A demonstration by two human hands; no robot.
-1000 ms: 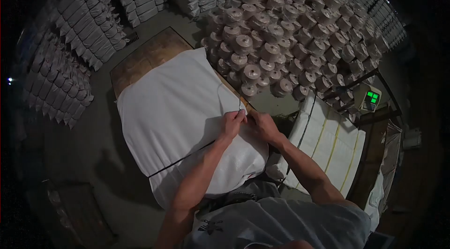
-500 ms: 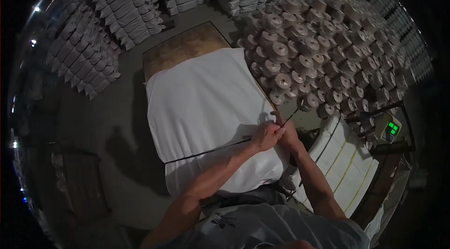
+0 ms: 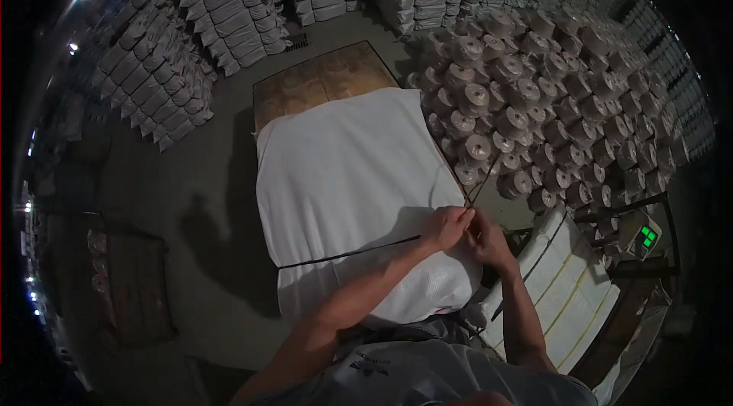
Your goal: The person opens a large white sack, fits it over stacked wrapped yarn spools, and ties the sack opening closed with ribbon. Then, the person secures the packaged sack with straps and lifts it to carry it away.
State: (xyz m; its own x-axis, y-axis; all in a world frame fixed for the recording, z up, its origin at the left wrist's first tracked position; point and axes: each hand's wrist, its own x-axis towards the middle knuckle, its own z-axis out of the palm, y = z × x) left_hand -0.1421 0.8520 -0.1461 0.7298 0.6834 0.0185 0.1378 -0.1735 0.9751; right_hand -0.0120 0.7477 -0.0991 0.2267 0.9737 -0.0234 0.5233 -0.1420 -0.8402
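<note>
A big white woven cloth bundle point(image 3: 351, 169) lies in front of me on a brown patterned board point(image 3: 321, 81). Across its near part runs a dark strap point(image 3: 351, 254), which leads to my hands at the right edge of the bundle. My left hand point(image 3: 447, 227) is closed on the strap. Close beside it, my right hand point(image 3: 487, 241) is closed too, its fingers partly hidden, and what it pinches is too small to make out. Thin dark strap ends rise from between the hands towards the wrapped cones.
Plastic-wrapped cones point(image 3: 527, 93) are piled at the right. Nearer stand a white bale point(image 3: 561, 284) with yellow and dark straps and a scale display point(image 3: 647, 237) lit green. Stacks of white sacks point(image 3: 229, 9) line the back. A dark cart point(image 3: 137, 284) is at the left.
The view has turned, so the scene sits further right and lower. My hands have stayed together at the bundle's right edge, and the strap ends now stick up above them.
</note>
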